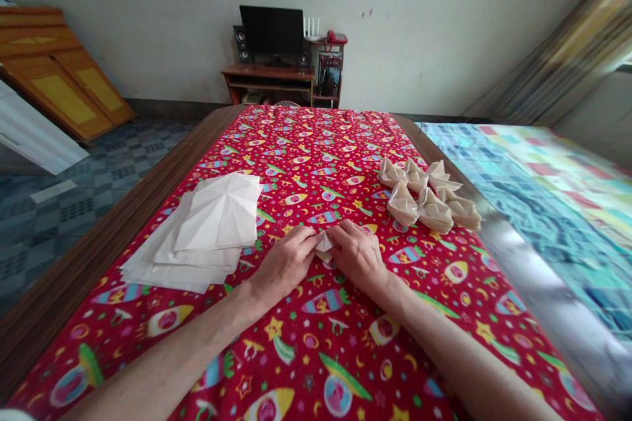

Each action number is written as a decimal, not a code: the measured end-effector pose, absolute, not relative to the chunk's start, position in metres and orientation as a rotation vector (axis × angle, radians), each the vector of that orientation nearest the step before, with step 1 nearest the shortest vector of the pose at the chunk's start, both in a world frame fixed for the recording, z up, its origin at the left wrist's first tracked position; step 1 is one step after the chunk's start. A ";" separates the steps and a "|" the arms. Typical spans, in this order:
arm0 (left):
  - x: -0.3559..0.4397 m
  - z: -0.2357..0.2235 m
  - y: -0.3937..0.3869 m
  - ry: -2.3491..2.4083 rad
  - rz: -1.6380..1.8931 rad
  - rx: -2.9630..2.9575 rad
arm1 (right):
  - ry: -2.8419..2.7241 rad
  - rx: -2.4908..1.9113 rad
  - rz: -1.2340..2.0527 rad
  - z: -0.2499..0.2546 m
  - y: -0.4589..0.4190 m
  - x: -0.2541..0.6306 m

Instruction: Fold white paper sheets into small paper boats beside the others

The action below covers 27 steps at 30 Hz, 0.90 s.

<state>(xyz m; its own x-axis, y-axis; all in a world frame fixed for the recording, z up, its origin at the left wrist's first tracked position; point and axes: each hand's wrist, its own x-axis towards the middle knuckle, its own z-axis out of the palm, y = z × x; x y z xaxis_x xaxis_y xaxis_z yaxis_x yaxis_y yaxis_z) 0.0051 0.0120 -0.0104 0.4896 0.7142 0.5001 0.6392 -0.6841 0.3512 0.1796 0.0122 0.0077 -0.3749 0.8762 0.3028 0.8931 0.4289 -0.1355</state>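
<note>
Between my two hands, low over the middle of the cloth, is a small piece of folded white paper (324,245). My left hand (290,255) pinches its left side with the fingers closed. From the other side my right hand (359,251) grips it, fingers curled over and hiding much of it. To the left lies a fanned stack of creased white paper sheets (217,217), the top one with folds radiating from one point. Several folded paper shapes with pointed tips (434,209) stand in two rows to the right of my right hand.
A red cloth printed with rockets (316,138) covers the wooden table (148,210). At the right is a bed with a blue patterned cover (533,210). Against the far wall stands a desk (269,72) with a monitor (272,33). A wooden cabinet (64,72) is at the left.
</note>
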 end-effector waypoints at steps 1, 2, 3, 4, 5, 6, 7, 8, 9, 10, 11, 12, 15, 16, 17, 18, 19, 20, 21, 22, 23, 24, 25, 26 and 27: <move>0.005 -0.010 0.012 1.187 0.974 2.612 | -2.356 -1.536 -0.047 0.009 0.013 0.178; 0.005 -0.011 0.012 1.185 0.985 2.614 | -2.352 -1.547 -0.024 0.009 0.014 0.177; 0.005 -0.011 0.012 1.186 0.991 2.615 | -2.346 -1.554 -0.003 0.010 0.014 0.176; 0.005 -0.011 0.013 1.188 0.992 2.614 | -2.339 -1.559 0.017 0.010 0.014 0.176; 0.005 -0.012 0.013 1.190 0.995 2.614 | -2.327 -1.564 0.038 0.010 0.014 0.176; 0.006 -0.012 0.013 1.191 0.999 2.614 | -2.312 -1.567 0.059 0.010 0.013 0.176; 0.006 -0.012 0.013 1.191 1.000 2.615 | -2.294 -1.567 0.079 0.009 0.013 0.176; 0.006 -0.012 0.013 1.188 1.000 2.615 | -2.277 -1.563 0.097 0.009 0.012 0.176; 0.006 -0.012 0.013 1.183 1.000 2.614 | -2.262 -1.558 0.113 0.009 0.012 0.175; 0.007 -0.012 0.013 1.179 0.998 2.610 | -2.247 -1.559 0.126 0.008 0.011 0.175; 0.007 -0.011 0.013 1.175 0.990 2.605 | -2.233 -1.566 0.137 0.008 0.011 0.174; 0.008 -0.011 0.013 1.172 0.985 2.600 | -2.221 -1.580 0.143 0.008 0.011 0.173; 0.009 -0.010 0.013 1.159 0.957 2.590 | -2.227 -1.635 0.107 0.009 0.010 0.171; 0.009 -0.010 0.013 1.160 0.944 2.586 | -2.254 -1.632 0.076 0.008 0.009 0.170; 0.008 -0.010 0.013 1.163 0.931 2.580 | -2.291 -1.617 0.039 0.008 0.008 0.170; 0.008 -0.010 0.013 1.169 0.918 2.576 | -2.337 -1.590 0.001 0.008 0.007 0.171; 0.008 -0.011 0.013 1.176 0.904 2.577 | -2.386 -1.555 -0.033 0.007 0.005 0.172; 0.007 -0.010 0.013 1.178 0.889 2.589 | -2.433 -1.517 -0.060 0.007 0.003 0.174; 0.007 -0.009 0.012 1.175 0.863 2.613 | -2.477 -1.480 -0.081 0.007 0.001 0.177; 0.006 -0.008 0.011 1.168 0.829 2.648 | -2.512 -1.443 -0.095 0.007 -0.001 0.181; 0.006 -0.006 0.011 1.162 0.787 2.690 | -2.539 -1.404 -0.107 0.007 -0.002 0.185; 0.006 -0.004 0.010 1.162 0.744 2.736 | -2.561 -1.364 -0.114 0.007 -0.004 0.189; 0.006 -0.002 0.009 1.164 0.701 2.781 | -2.575 -1.334 -0.120 0.007 -0.005 0.192; 0.006 0.001 0.008 1.167 0.658 2.822 | -2.588 -1.311 -0.120 0.007 -0.006 0.196; 0.006 0.003 0.007 1.173 0.617 2.857 | -2.597 -1.300 -0.116 0.007 -0.007 0.198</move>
